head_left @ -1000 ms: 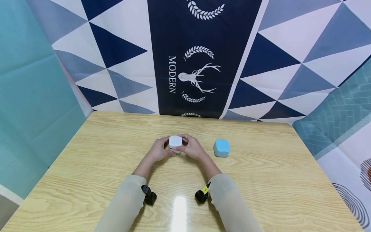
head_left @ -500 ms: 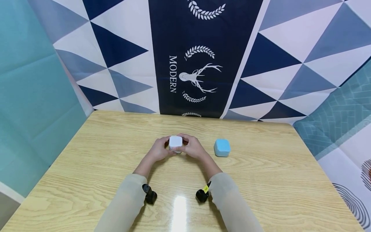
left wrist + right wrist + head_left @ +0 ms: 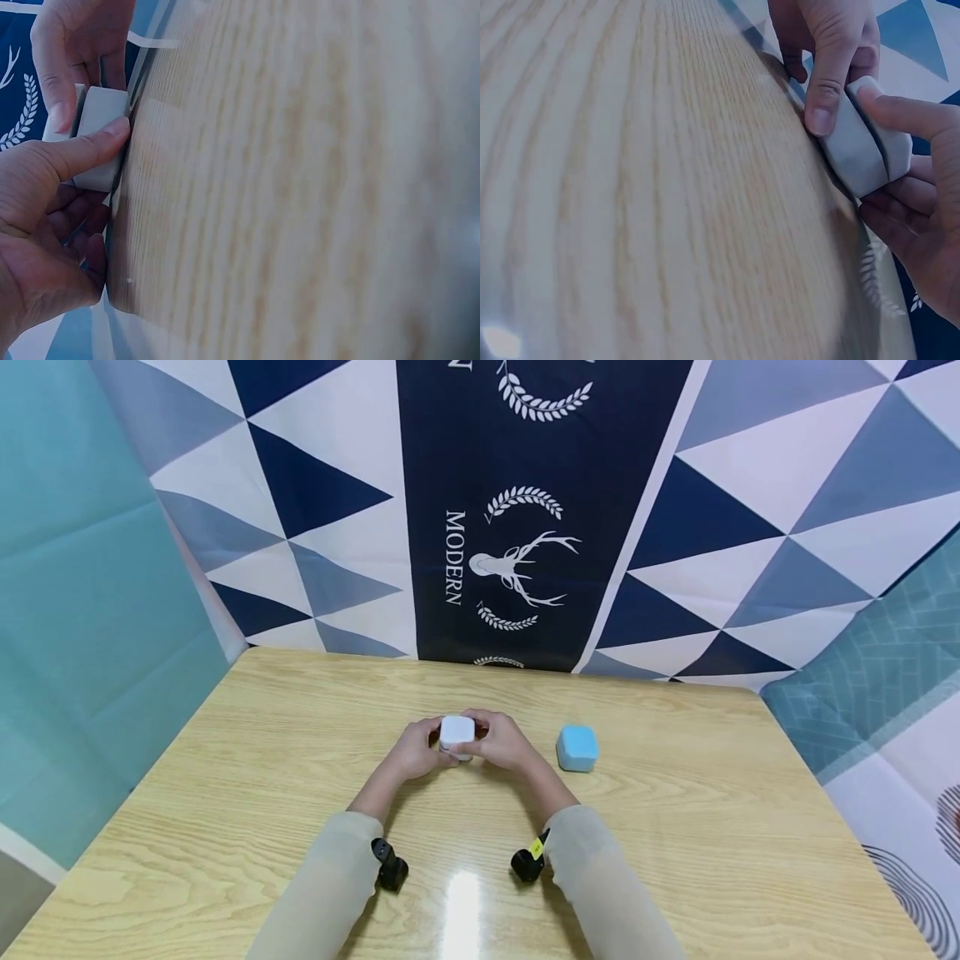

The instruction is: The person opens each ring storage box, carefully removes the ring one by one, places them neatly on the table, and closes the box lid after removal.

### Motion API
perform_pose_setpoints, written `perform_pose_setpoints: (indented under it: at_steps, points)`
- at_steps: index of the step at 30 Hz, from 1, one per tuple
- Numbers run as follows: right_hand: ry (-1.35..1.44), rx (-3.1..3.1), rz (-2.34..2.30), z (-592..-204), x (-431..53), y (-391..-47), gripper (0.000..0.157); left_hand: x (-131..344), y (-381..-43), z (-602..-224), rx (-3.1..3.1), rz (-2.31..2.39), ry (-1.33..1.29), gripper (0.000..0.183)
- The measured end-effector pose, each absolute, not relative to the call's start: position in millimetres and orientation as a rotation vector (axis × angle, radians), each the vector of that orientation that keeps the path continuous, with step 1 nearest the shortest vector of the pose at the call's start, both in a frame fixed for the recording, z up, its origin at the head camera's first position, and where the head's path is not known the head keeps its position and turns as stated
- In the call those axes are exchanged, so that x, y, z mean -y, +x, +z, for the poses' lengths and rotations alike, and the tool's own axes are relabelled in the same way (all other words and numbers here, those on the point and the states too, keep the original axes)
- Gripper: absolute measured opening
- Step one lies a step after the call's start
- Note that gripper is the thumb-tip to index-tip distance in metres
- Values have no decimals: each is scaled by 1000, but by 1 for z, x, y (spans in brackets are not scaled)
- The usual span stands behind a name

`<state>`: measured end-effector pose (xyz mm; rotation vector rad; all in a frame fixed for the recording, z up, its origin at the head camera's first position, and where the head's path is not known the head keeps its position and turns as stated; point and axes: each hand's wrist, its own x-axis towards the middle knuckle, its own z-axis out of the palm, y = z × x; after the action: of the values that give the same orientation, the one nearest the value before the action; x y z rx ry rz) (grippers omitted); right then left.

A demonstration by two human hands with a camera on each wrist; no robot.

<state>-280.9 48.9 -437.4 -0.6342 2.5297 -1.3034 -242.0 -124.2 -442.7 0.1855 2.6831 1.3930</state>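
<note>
Both hands hold a small white rounded box near the middle of the table. A dark seam runs between its base and its lid. My left hand grips the base from the left, thumb along its near side. From the right, my right hand pinches the lid, with its thumb on the near side and its other fingers behind. The far side of the box is hidden by the fingers. To the right of the hands, a light blue rounded box stands on the table.
The wood-grain table ends at a patterned cloth backdrop. A teal cloth hangs on the left. Black wrist cameras sit at the cuffs of both light sleeves.
The head view has shifted slightly. Both hands keep their grip on the white box in about the same place, and its dark seam shows less in the head view than a second ago.
</note>
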Motion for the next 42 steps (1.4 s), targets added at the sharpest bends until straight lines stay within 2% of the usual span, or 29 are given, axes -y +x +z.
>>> perform_pose_setpoints:
  at_steps: [12,24,31,42]
  points:
    - [-670,-2575,-1201,-432,-48,-281,59,124,-242,-440,-2692,1380,181,70]
    - [-646,-2510,-1273,-436,-51,-285,57,123,-243,-442,-2709,1361,177,70]
    - [-602,-2493,-1303,-436,-51,-286,61,124,-243,-443,-2701,1367,173,69]
    - [-576,-2498,-1310,-434,-50,-285,57,124,-244,-443,-2707,1349,165,71]
